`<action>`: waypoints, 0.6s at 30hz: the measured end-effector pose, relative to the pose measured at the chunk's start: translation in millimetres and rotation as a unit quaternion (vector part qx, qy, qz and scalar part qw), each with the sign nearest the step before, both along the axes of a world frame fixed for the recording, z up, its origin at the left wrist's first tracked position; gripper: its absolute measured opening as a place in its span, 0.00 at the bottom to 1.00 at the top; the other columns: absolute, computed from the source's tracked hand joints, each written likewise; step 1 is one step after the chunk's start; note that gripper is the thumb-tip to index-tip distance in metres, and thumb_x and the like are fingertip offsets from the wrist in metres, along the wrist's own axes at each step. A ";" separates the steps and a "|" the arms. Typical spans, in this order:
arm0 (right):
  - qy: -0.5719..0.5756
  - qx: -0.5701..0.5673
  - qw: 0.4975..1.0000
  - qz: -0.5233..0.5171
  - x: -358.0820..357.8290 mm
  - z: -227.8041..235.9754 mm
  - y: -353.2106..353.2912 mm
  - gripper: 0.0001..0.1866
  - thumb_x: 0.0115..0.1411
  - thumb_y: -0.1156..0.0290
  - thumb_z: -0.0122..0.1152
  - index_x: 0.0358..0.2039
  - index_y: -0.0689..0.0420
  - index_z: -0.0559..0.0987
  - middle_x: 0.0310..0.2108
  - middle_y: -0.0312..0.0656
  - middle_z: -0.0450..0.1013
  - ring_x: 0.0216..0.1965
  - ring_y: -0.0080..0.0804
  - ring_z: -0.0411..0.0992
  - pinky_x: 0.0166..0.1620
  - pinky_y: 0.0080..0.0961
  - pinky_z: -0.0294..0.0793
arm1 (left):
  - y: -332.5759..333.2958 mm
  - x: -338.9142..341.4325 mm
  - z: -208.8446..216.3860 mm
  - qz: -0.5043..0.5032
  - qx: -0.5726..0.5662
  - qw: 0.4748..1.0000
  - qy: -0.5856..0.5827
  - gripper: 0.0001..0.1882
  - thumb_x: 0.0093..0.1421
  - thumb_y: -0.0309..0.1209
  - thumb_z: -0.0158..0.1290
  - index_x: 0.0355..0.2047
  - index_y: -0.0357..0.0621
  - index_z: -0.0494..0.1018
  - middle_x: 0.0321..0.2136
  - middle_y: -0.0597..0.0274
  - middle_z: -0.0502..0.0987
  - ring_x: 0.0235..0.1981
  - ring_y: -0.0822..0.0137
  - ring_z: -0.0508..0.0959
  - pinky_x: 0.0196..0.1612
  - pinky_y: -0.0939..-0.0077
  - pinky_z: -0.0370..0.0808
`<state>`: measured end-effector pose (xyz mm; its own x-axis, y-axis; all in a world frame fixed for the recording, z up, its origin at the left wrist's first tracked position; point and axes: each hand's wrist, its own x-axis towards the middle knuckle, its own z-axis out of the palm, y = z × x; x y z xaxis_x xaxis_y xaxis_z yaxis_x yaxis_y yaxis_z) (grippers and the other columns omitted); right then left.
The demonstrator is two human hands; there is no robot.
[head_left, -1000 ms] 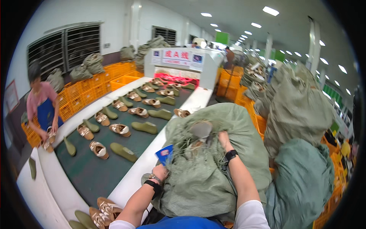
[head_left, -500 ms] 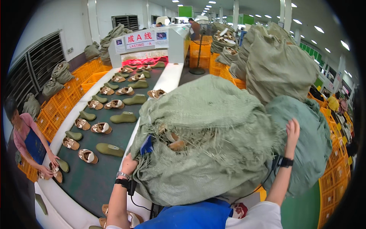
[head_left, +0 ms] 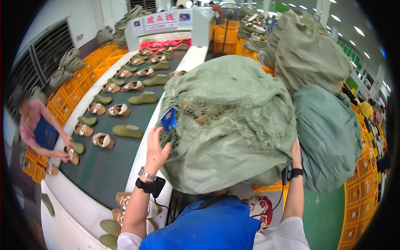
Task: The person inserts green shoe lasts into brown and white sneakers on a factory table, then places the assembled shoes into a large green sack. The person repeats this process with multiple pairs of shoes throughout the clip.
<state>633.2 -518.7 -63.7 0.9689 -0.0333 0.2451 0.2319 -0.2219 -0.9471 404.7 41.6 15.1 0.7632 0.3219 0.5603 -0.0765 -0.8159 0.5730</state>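
Note:
A big, bulging pale green woven sack (head_left: pixel 237 154) fills the middle before me, its frayed opening showing bits of brown shoes (head_left: pixel 201 120). A blue card (head_left: pixel 168 119) sticks out at the opening's left side. My left hand (head_left: pixel 156 150) is open beside that card, thumb and fingers apart, at the sack's left flank. Against the right flank lies my right hand (head_left: pixel 296 152); its fingers are mostly hidden by the sack, so their grip is unclear. A darker green sack (head_left: pixel 327 139) stands just right of it.
On the left runs a dark green conveyor belt (head_left: pixel 110 160) with brown shoes and green shoe lasts (head_left: pixel 127 131). A co-worker (head_left: pixel 39 121) handles a shoe at its far side. Orange crates (head_left: pixel 362 183) line the right; a tall grey sack (head_left: pixel 310 54) stands behind.
My left hand has let go of the sack's cloth and opened. My right hand has come down from the air to the sack's right side. The blue card shows more.

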 end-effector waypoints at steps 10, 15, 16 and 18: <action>-0.144 -0.158 0.957 -0.195 -98.1 95.2 67.5 0.19 0.66 0.68 0.50 0.53 0.67 0.70 0.51 0.50 0.70 0.53 0.36 0.67 0.55 0.27 0.64 | 20.2 -178.0 -0.7 0.121 0.065 0.986 0.094 0.19 0.49 0.29 0.57 0.43 0.43 0.71 0.49 0.48 0.70 0.55 0.46 0.66 0.57 0.56 0.64; -0.200 -0.192 0.927 0.251 -205.6 110.8 251.3 0.09 0.58 0.75 0.56 0.40 0.62 0.77 0.37 0.44 0.75 0.39 0.34 0.72 0.45 0.29 0.71 | -1.7 -303.0 -38.9 0.235 0.035 0.944 0.227 0.18 0.48 0.30 0.57 0.41 0.40 0.71 0.44 0.49 0.72 0.48 0.50 0.71 0.50 0.59 0.69; -0.135 -0.227 0.877 0.400 -225.0 102.4 291.0 0.11 0.54 0.74 0.61 0.39 0.59 0.78 0.35 0.46 0.75 0.38 0.40 0.73 0.42 0.31 0.72 | -14.1 -321.3 -48.0 0.268 0.047 0.938 0.213 0.19 0.48 0.31 0.58 0.42 0.40 0.70 0.46 0.49 0.71 0.50 0.50 0.70 0.51 0.58 0.67; -0.261 -0.332 0.679 0.601 -263.9 74.9 361.3 0.26 0.51 0.63 0.64 0.52 0.49 0.72 0.47 0.47 0.70 0.44 0.45 0.73 0.41 0.35 0.75 | -43.2 -353.6 -64.8 0.337 0.028 0.909 0.241 0.23 0.48 0.32 0.59 0.45 0.42 0.69 0.49 0.48 0.68 0.55 0.46 0.64 0.55 0.53 0.63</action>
